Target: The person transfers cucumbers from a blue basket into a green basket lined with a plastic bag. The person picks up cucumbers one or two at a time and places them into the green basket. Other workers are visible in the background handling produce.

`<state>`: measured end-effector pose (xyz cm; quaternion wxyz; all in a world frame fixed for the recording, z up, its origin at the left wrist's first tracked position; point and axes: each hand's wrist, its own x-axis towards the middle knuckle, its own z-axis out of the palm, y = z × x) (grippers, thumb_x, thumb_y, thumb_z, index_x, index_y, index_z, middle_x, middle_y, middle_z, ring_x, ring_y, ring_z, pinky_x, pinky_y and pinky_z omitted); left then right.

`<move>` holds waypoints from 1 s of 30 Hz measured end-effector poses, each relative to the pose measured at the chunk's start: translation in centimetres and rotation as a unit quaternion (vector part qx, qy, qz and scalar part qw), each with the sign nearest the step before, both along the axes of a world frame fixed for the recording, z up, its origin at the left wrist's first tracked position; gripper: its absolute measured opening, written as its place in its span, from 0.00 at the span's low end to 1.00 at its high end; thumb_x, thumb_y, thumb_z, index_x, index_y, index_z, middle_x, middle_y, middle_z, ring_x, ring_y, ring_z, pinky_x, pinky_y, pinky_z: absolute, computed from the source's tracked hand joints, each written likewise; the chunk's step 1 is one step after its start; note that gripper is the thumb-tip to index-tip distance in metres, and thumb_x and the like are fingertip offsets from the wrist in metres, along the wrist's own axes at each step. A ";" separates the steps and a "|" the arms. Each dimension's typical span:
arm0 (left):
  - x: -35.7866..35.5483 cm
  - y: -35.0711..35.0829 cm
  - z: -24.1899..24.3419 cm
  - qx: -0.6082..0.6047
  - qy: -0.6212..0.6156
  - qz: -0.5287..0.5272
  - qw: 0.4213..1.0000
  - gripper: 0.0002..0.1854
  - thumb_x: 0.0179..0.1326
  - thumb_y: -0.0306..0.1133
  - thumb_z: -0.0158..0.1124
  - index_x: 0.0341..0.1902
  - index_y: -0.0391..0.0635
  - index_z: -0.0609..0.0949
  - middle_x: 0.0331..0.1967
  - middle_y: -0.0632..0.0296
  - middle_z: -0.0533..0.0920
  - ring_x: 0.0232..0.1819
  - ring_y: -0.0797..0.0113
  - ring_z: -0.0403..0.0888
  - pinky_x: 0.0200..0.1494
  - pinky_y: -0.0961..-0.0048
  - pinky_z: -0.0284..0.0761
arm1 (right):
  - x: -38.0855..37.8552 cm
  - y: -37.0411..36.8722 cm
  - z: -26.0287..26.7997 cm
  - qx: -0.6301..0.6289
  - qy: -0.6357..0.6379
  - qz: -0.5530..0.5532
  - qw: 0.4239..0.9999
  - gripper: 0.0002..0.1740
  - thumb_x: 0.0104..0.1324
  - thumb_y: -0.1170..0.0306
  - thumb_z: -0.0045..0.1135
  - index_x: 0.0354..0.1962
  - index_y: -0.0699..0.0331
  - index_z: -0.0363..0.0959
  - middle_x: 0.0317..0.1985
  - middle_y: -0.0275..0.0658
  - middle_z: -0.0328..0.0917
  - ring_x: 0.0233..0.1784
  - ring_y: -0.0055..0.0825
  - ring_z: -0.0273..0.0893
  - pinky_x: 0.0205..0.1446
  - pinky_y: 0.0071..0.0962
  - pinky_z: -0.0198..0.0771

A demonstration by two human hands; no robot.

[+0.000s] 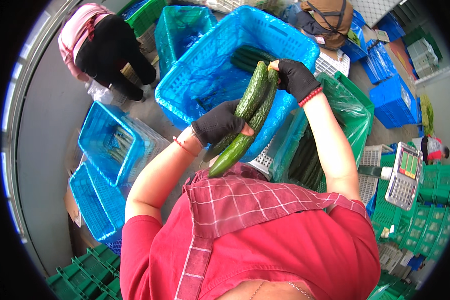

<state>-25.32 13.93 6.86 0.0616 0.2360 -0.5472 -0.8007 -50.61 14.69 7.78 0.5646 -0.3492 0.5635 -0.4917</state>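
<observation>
My left hand, in a black fingerless glove, is wrapped around cucumbers held at a slant before my apron. At least two long, bumpy green ones show; part of them is hidden by the glove. My right hand, gloved alike, has its fingers at the upper end of one cucumber, by a yellowish blossom tip. Both hands are above a large blue plastic basket lined with blue film. Inside it, several more cucumbers lie at the far right side.
A green crate with a clear liner holds cucumbers at my right. Beyond it stands a digital scale. Blue baskets are at my left. One person bends over at far left; another is at far right.
</observation>
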 end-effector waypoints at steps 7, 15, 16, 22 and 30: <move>7.5 1.0 0.4 -0.022 -0.036 0.058 0.997 0.34 0.40 0.26 0.73 0.56 0.39 0.74 0.45 0.61 0.80 0.46 0.67 0.76 0.53 0.69 0.70 | 8.0 -2.3 0.3 -0.094 0.175 0.070 0.977 0.08 0.59 0.69 0.50 0.22 0.60 0.74 0.19 0.25 0.68 0.23 0.13 0.62 0.26 0.19 0.58; 22.4 0.3 -2.0 0.050 -0.004 0.214 0.976 0.34 0.42 0.25 0.71 0.57 0.38 0.72 0.43 0.60 0.78 0.46 0.66 0.75 0.51 0.69 0.72 | 17.5 -5.6 1.0 -0.193 0.193 0.051 0.961 0.07 0.60 0.71 0.49 0.23 0.61 0.70 0.19 0.30 0.70 0.24 0.17 0.67 0.30 0.20 0.63; 25.1 -0.1 -3.0 0.111 0.035 0.253 0.960 0.32 0.42 0.25 0.71 0.56 0.38 0.72 0.41 0.60 0.78 0.45 0.66 0.76 0.50 0.69 0.72 | 17.9 -6.2 0.8 -0.203 0.173 0.042 0.963 0.08 0.61 0.71 0.48 0.23 0.61 0.69 0.20 0.30 0.69 0.23 0.17 0.67 0.30 0.19 0.63; 45.2 -6.2 -14.5 0.128 -0.055 0.579 0.803 0.22 0.45 0.22 0.65 0.48 0.39 0.74 0.36 0.58 0.79 0.36 0.62 0.78 0.41 0.64 0.77 | 20.8 -8.7 -2.1 -0.064 0.153 -0.123 0.978 0.05 0.62 0.76 0.51 0.37 0.63 0.70 0.23 0.31 0.68 0.22 0.17 0.68 0.24 0.19 0.66; 61.5 -12.8 -27.4 0.039 -0.364 0.645 0.670 0.25 0.46 0.19 0.65 0.52 0.39 0.75 0.36 0.55 0.82 0.30 0.59 0.80 0.32 0.62 0.76 | 23.0 -6.0 -0.7 -0.039 0.306 -0.167 0.937 0.07 0.57 0.75 0.48 0.33 0.68 0.72 0.24 0.34 0.69 0.24 0.19 0.68 0.26 0.19 0.65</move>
